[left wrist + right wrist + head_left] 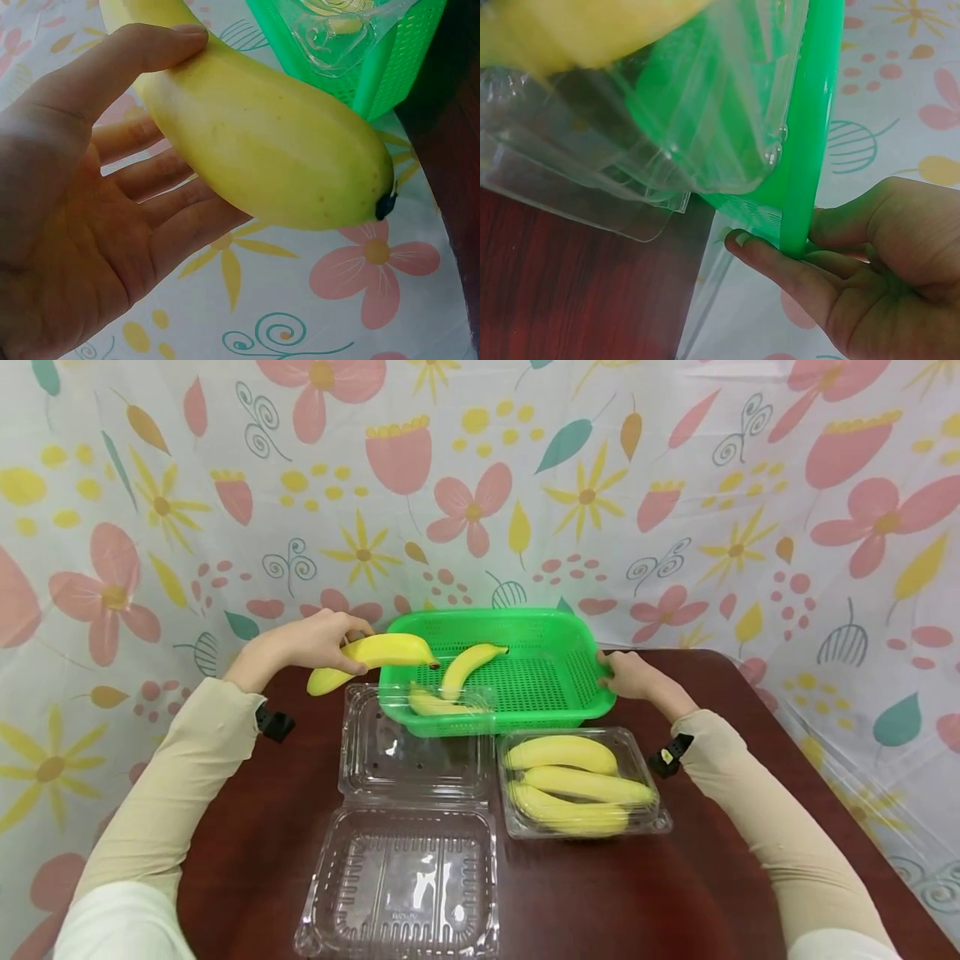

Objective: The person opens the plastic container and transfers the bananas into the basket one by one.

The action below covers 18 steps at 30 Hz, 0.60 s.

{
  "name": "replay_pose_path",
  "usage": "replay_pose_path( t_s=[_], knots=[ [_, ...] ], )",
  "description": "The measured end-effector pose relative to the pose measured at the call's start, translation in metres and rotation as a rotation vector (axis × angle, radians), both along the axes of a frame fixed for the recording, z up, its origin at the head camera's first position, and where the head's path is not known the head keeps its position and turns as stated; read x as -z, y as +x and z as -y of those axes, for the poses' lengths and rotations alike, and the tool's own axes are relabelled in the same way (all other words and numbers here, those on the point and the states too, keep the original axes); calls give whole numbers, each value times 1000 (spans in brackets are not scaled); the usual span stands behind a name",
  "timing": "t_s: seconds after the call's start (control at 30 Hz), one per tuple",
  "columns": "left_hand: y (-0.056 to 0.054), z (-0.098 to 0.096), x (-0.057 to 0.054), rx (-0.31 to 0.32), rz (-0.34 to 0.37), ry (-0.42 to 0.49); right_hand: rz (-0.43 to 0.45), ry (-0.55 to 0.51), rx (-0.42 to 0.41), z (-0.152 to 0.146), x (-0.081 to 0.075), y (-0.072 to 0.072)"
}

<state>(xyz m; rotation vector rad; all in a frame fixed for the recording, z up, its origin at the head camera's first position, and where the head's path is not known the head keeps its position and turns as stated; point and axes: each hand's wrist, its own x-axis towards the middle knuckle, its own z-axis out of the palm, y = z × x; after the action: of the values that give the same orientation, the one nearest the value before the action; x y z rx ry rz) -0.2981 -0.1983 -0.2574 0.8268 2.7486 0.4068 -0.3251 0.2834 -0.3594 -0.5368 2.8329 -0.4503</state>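
My left hand [318, 639] grips a yellow banana [390, 649] in the air beside the left end of a green basket [525, 720]. In the left wrist view the thumb lies over this banana [277, 142], with the fingers behind it. At the basket's right end, my right hand [633, 675] pinches the rim; the right wrist view shows thumb and fingers on either side of the green rim [799, 217]. Inside the basket lie a curved banana [467, 668] and another banana [438, 703], partly behind the raised clear lid [412, 752].
An open clear clamshell box [405, 877] stands in front, its lid leaning against the basket. To its right, a closed clear box [652, 810] holds three bananas [577, 785]. Everything stands on a dark red table [247, 835] before a flowered cloth [480, 485].
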Motion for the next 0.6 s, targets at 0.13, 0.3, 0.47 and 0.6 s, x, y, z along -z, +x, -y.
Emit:
replay_pose_path(
  t_s=[0.13, 0.3, 0.47, 0.6],
  knots=[
    [-2, -1, 0, -1, 1, -4, -3, 7, 4, 1, -2, 0],
    [-5, -2, 2, 2, 3, -5, -11, 14, 3, 1, -3, 1],
    [-9, -3, 6, 2, 8, -6, -9, 7, 5, 0, -2, 2],
    [-12, -4, 10, 10, 21, -5, -13, 2, 3, 0, 1, 0]
  ],
)
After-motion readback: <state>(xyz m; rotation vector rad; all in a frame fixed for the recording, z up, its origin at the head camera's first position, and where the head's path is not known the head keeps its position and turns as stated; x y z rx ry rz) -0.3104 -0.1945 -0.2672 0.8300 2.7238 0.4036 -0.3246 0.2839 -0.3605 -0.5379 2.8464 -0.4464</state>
